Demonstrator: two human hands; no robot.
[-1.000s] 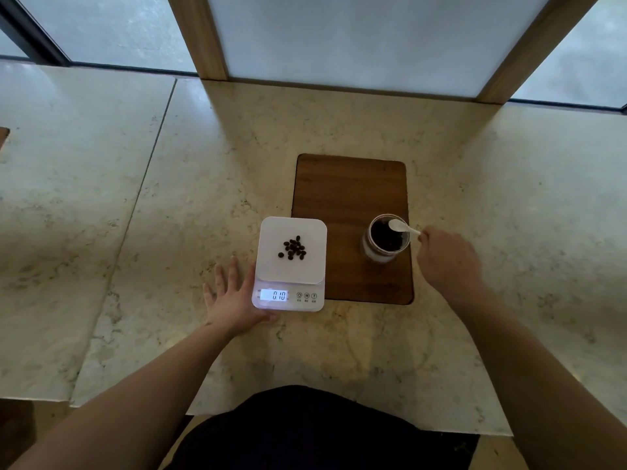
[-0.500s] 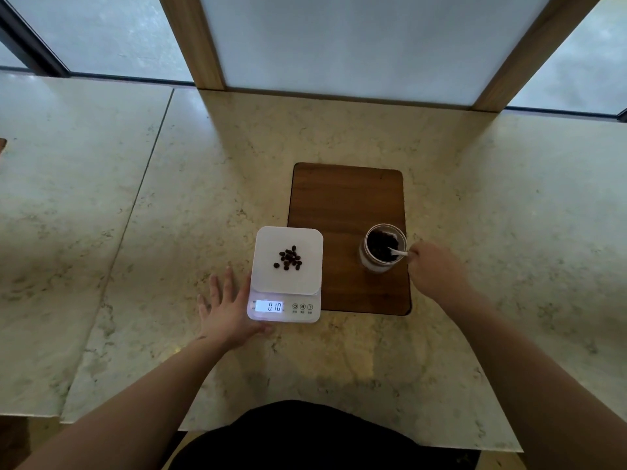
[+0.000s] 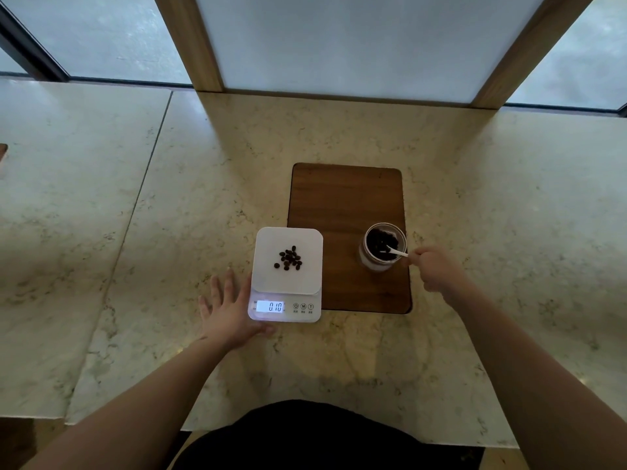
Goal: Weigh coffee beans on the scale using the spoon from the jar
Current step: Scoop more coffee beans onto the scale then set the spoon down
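Note:
A white digital scale point(image 3: 268, 281) sits on the marble counter, its lit display reading 010. A small pile of coffee beans point(image 3: 289, 258) lies on its platform. To the right, a glass jar point(image 3: 382, 247) of dark beans stands on a wooden board point(image 3: 342, 205). My right hand point(image 3: 436, 271) pinches the handle of a white spoon point(image 3: 395, 252), whose bowl dips down into the jar's beans. My left hand point(image 3: 230, 315) lies flat, fingers spread, on the counter against the scale's left front corner.
The marble counter point(image 3: 135, 232) runs to windows with wooden frames point(image 3: 190, 42) at the back. A seam splits the counter on the left. The counter's front edge is close to my dark-clothed body point(image 3: 305, 435).
The spoon's bowl has gone from above the jar's rim down into the beans. My right hand came closer to the jar. Left hand, scale and reading stayed the same.

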